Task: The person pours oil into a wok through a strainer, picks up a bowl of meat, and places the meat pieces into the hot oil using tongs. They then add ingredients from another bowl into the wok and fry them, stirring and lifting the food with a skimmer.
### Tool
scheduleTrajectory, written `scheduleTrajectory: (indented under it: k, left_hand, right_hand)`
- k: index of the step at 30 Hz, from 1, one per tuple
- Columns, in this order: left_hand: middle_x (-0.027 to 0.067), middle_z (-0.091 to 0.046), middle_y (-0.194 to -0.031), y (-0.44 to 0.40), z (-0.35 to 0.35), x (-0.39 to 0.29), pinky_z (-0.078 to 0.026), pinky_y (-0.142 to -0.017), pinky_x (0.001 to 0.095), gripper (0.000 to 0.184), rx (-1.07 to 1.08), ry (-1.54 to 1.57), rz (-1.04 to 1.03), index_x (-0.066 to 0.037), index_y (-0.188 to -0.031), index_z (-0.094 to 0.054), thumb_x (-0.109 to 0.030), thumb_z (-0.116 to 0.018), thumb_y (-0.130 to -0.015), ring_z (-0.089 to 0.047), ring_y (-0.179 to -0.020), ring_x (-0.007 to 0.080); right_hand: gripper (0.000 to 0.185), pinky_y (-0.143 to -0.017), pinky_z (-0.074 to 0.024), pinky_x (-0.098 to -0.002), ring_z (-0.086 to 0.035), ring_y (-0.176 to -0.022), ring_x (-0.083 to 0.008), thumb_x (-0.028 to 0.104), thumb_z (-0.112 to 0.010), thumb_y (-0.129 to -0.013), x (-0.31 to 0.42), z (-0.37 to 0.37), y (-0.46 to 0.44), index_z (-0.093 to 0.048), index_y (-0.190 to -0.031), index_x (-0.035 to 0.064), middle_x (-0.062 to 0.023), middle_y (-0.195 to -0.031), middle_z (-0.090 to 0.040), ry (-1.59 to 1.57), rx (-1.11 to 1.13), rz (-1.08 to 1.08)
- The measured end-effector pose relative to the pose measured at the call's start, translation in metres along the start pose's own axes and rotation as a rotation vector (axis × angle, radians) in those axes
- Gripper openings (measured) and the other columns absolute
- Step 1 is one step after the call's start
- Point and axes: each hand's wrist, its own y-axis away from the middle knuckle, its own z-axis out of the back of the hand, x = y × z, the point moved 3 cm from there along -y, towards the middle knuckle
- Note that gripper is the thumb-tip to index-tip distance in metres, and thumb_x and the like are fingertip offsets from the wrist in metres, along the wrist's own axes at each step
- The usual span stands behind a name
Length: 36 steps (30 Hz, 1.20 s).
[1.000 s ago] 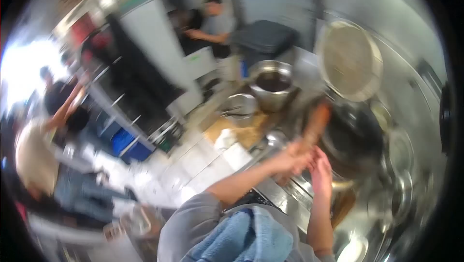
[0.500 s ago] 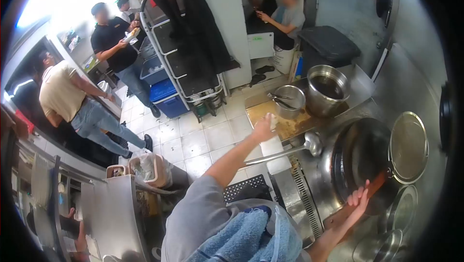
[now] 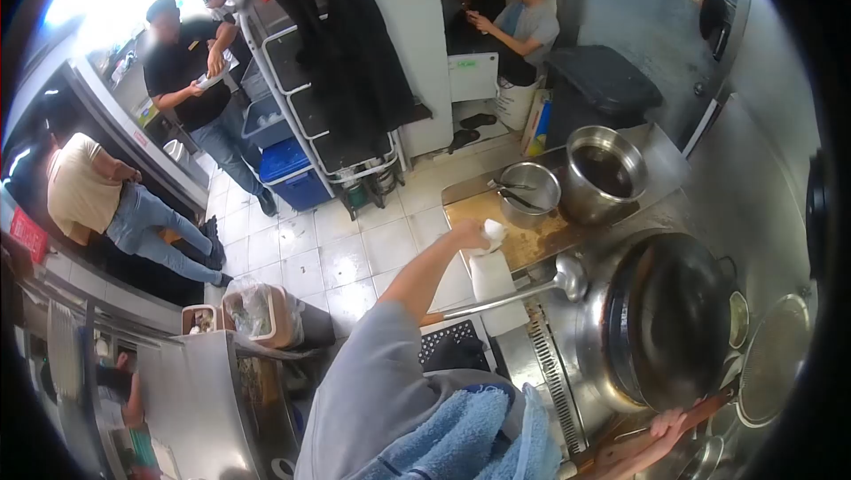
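A crumpled white cloth is in my left hand, whose fingers are closed on it at the edge of the wooden board. Below that hand lies a long-handled metal ladle, its bowl beside the wok. At the lower right, my right hand is on the wooden handle of a round mesh strainer, fingers curled over it. The big dark wok sits on the stove just above my right hand.
On the board stand a small metal pot with utensils and a larger pot of dark liquid. A lidded black bin is behind. Several people are around the room. A rack and a lined bin stand at left.
Since the blurred earliest frame, my hands have separated, the left now at the board. From half a second ago, my right hand, the wooden handle and the strainer have moved lower.
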Motion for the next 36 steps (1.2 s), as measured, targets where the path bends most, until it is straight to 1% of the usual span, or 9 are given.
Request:
scheduleTrajectory:
  k: [3,6,10,15,16,21,23,25,36]
  left_hand:
    - [0.0174,-0.070,-0.102,0.010,0.004,-0.010,-0.051,-0.086,0.0380,0.063,-0.090,0.080,-0.021,-0.007,-0.108,-0.070,-0.050,-0.068,-0.062,-0.066,-0.098,0.0301]
    - [0.0137,-0.069,-0.106,0.046,0.022,-0.027,-0.051,-0.084,0.0352,0.056,-0.035,0.465,-0.114,-0.007,-0.114,-0.066,-0.045,-0.067,-0.073,-0.066,-0.097,0.0249]
    - [0.0082,-0.065,-0.113,0.096,0.017,-0.042,-0.050,-0.089,0.0321,0.045,0.219,1.537,-0.059,-0.004,-0.122,-0.057,-0.032,-0.064,-0.088,-0.063,-0.100,0.0182]
    - [0.0161,-0.060,-0.122,0.137,0.010,-0.042,-0.044,-0.103,0.0439,0.052,0.217,2.071,-0.219,-0.001,-0.129,-0.049,-0.030,-0.062,-0.089,-0.057,-0.116,0.0288]
    - [0.0176,-0.059,-0.123,0.145,0.012,-0.043,-0.043,-0.104,0.0449,0.051,0.240,2.114,-0.252,-0.002,-0.130,-0.048,-0.029,-0.062,-0.089,-0.056,-0.118,0.0305]
    - [0.0230,-0.057,-0.124,0.178,0.009,-0.040,-0.047,-0.101,0.0427,0.054,0.128,2.270,-0.264,-0.004,-0.136,-0.042,-0.026,-0.058,-0.090,-0.057,-0.115,0.0333]
    - [0.0270,-0.055,-0.123,0.185,0.006,-0.036,-0.057,-0.079,0.0341,0.052,0.191,2.293,-0.231,-0.006,-0.136,-0.042,-0.028,-0.055,-0.091,-0.063,-0.083,0.0245]
    - [0.0266,-0.054,-0.124,0.186,-0.007,-0.031,-0.058,-0.073,0.0330,0.051,0.239,2.365,-0.183,-0.007,-0.137,-0.041,-0.028,-0.054,-0.092,-0.063,-0.080,0.0236]
    - [0.0218,-0.056,-0.117,0.204,-0.027,-0.068,-0.060,-0.054,0.0307,0.053,0.545,2.428,-0.174,-0.015,-0.133,-0.047,-0.045,-0.056,-0.092,-0.063,-0.090,0.0286]
  right_hand:
    - [0.028,-0.045,-0.0354,-0.0252,-0.036,-0.051,-0.0090,0.026,-0.041,-0.103,-0.008,0.009,0.011,-0.023,-0.122,0.0187,-0.0020,-0.074,-0.040,0.076,0.018,-0.011]
    - [0.019,-0.048,-0.0334,-0.0255,-0.035,-0.054,-0.0086,0.028,-0.042,-0.102,-0.006,0.008,0.007,-0.028,-0.111,0.0182,-0.0007,-0.073,-0.038,0.119,0.054,-0.012]
    - [0.017,-0.052,-0.0309,-0.0257,-0.034,-0.057,-0.0081,0.031,-0.043,-0.101,-0.003,-0.003,0.001,-0.034,-0.095,0.0175,0.0010,-0.070,-0.034,0.168,0.119,-0.010]
    - [0.030,-0.056,-0.0276,-0.0261,-0.032,-0.060,-0.0074,0.034,-0.044,-0.100,-0.004,-0.018,-0.003,-0.042,-0.076,0.0166,0.0032,-0.067,-0.029,0.249,0.241,-0.015]
    - [0.031,-0.053,-0.0236,-0.0251,-0.027,-0.056,-0.0075,0.034,-0.045,-0.099,-0.005,-0.020,-0.006,-0.039,-0.075,0.0165,0.0046,-0.066,-0.025,0.129,0.128,-0.113]
    - [0.024,-0.055,-0.0289,-0.0225,-0.034,-0.057,-0.0068,0.029,-0.049,-0.097,0.012,-0.067,0.023,-0.046,-0.078,0.0147,0.0061,-0.066,-0.032,0.242,0.129,-0.050]
    - [0.020,-0.054,-0.0301,-0.0221,-0.034,-0.057,-0.0065,0.026,-0.051,-0.097,0.020,-0.095,0.045,-0.050,-0.082,0.0126,0.0068,-0.067,-0.033,0.274,0.119,-0.017]
    - [0.011,-0.048,-0.0309,-0.0216,-0.037,-0.055,-0.0066,0.019,-0.057,-0.092,0.000,-0.051,0.017,-0.057,-0.091,0.0076,0.0056,-0.067,-0.037,0.146,0.166,-0.054]
    - [0.040,-0.043,-0.0253,-0.0192,-0.033,-0.053,-0.0023,0.017,-0.054,-0.096,-0.037,-0.037,-0.013,-0.036,-0.131,0.0107,0.0051,-0.074,-0.041,0.171,0.242,-0.078]
